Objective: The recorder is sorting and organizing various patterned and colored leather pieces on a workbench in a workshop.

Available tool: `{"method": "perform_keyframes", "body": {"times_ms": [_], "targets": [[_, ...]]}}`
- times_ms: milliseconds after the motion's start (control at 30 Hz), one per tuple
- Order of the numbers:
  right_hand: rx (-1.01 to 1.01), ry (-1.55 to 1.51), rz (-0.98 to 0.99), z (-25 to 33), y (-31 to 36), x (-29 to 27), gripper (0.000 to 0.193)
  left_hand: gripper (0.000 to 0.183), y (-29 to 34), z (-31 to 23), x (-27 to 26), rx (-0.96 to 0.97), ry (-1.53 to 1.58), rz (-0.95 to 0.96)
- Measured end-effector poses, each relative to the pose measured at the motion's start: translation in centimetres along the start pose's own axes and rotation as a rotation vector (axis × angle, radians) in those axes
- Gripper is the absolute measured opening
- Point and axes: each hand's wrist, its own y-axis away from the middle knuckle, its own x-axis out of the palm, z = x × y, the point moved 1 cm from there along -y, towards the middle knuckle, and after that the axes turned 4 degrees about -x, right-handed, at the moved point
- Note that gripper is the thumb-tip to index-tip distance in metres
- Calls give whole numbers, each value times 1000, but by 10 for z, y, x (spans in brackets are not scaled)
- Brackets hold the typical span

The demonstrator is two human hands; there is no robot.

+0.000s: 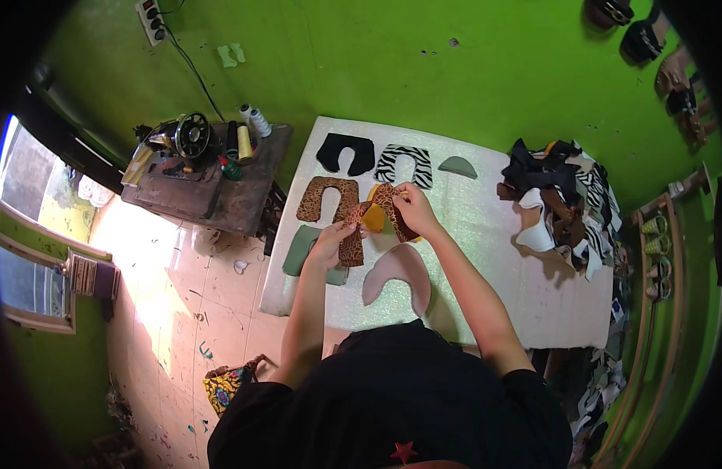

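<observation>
Both grips, left hand [329, 244] and right hand [414, 209], clenched on leopard-print cutout [374, 219] above white board [486, 266].

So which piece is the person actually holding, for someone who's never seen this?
On the white work table, find the two hands, left and right. Between them is the leopard-print piece, arched and lifted; unlike the flat leopard piece beside it, it shows a yellow underside.

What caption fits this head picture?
Both hands, left and right, hold a leopard-print horseshoe-shaped fabric piece above a white padded table.
</observation>
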Motion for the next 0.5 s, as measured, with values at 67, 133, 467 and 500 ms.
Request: {"method": "perform_keyframes", "body": {"times_ms": [67, 133, 467, 500], "targets": [[38, 25, -8, 2, -15, 11, 15, 24, -5, -7, -13, 51, -61, -22], [-5, 93, -2, -10, -33, 17, 15, 23, -20, -18, -28, 186, -218, -171], [72, 414, -120, -58, -76, 86, 30, 19, -75, -73, -87, 273, -595, -540], [71, 407, -112, -57, -76, 95, 30, 20, -77, -73, -96, 249, -663, -602]]}}
